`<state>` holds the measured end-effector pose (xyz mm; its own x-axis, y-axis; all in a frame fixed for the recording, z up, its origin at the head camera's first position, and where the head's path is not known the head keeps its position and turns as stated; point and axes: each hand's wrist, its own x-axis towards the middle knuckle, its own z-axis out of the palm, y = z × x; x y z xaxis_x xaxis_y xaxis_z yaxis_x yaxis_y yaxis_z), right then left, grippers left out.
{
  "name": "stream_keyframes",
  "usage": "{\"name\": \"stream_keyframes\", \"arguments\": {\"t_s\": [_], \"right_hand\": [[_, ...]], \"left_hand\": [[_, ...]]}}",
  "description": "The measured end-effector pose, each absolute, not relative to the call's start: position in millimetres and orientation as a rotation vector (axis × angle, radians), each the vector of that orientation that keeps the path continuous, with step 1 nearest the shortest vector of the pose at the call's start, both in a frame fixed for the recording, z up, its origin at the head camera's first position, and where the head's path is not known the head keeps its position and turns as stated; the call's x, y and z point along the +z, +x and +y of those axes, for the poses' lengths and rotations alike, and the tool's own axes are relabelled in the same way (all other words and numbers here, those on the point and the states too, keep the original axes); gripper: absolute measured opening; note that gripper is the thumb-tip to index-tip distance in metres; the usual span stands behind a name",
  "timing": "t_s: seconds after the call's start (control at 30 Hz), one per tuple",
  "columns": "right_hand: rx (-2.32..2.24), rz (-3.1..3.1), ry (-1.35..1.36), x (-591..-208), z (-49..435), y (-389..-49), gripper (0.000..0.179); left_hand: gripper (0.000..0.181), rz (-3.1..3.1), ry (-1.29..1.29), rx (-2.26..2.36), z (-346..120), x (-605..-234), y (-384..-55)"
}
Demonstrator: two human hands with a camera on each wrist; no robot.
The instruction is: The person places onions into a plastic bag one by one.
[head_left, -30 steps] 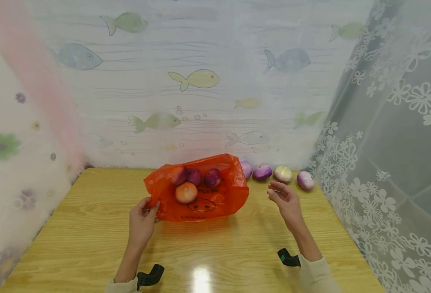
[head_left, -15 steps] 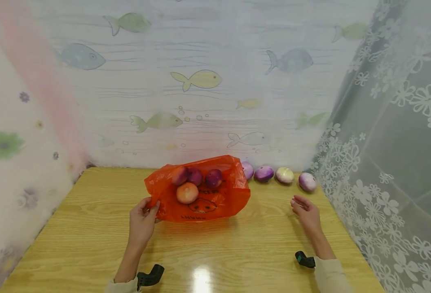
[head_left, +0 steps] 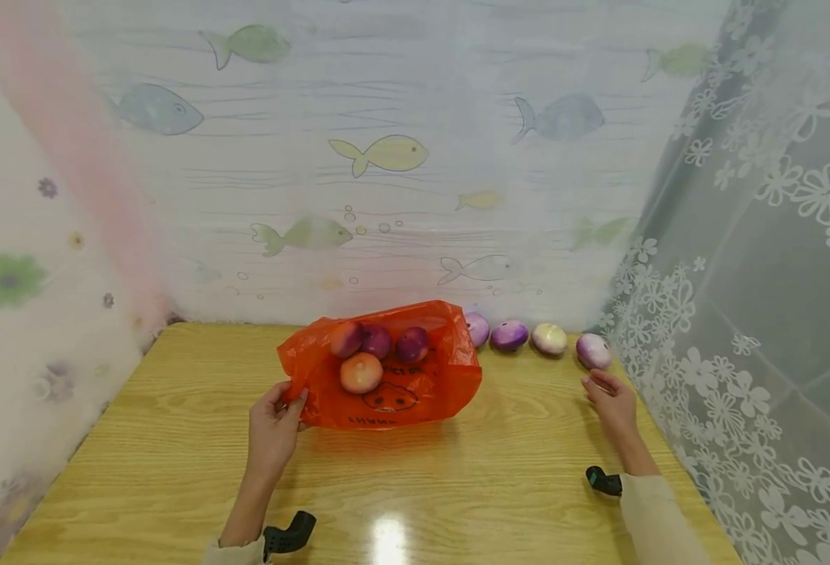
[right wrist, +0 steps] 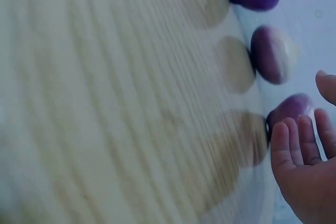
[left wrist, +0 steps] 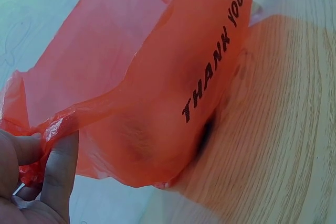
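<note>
My left hand (head_left: 274,424) pinches the left edge of a red plastic bag (head_left: 450,384), printed in black with THANK YOU and a pig's face. The thumb and fingers gather the film in the left wrist view. Inside the spread mouth lie several round vegetables, among them a dark purple one (head_left: 412,344) and a paler, orange-tinted one (head_left: 361,373). My right hand (head_left: 614,406) holds nothing, its fingers relaxed just in front of the rightmost purple-and-white round vegetable (head_left: 594,351). In the right wrist view, the fingertips (right wrist: 281,132) overlap that vegetable (right wrist: 291,109).
To the left of it in the back row are a yellowish-white vegetable (head_left: 549,339), a purple one (head_left: 509,336) and a pale one (head_left: 477,329) partly behind the bag. They sit along the far edge of the wooden table (head_left: 175,471). Fish-printed sheeting (head_left: 401,235) hangs behind.
My right hand has moved away from the bag to the right, reaching the front of the rightmost vegetable. The left hand keeps its hold; the bag has hardly moved.
</note>
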<state>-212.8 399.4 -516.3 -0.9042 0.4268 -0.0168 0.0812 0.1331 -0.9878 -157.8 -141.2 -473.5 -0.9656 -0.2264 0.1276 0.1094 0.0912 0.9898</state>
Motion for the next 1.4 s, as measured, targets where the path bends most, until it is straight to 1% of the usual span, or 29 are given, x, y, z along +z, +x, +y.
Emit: {"name": "stream_keyframes", "arguments": {"t_s": [0.07,0.17,0.47,0.67,0.9,1.17,1.4], "right_hand": [[1.824,-2.097,-0.517,-516.9,403.0,-218.6,0.049],[1.784,-2.064,-0.549,-516.8,407.4,-225.6,0.051],[1.536,-2.191,-0.727,-519.7,423.1,-242.0,0.072],[1.594,-2.273,-0.755,-514.2,428.6,-247.3,0.083],[1.563,-2.433,-0.76,-507.1,429.9,-253.9,0.096],[1.589,-2.451,-0.681,-505.4,425.4,-264.3,0.095],[1.57,-2.444,-0.671,-507.9,427.0,-268.6,0.09]], "left_hand": [[0.026,-2.126,0.121,-1.96,-141.4,-473.7,-157.8],[0.026,-2.132,0.137,-1.97,-142.3,-473.6,-157.7],[0.029,-2.138,0.171,-1.993,-143.5,-471.5,-158.0],[0.028,-2.124,0.173,-2.001,-144.2,-472.3,-159.2],[0.028,-2.119,0.158,-1.996,-143.7,-471.6,-158.9],[0.029,-2.097,0.144,-2.015,-143.2,-471.8,-158.8],[0.028,-2.09,0.13,-2.017,-142.5,-472.1,-158.9]]}}
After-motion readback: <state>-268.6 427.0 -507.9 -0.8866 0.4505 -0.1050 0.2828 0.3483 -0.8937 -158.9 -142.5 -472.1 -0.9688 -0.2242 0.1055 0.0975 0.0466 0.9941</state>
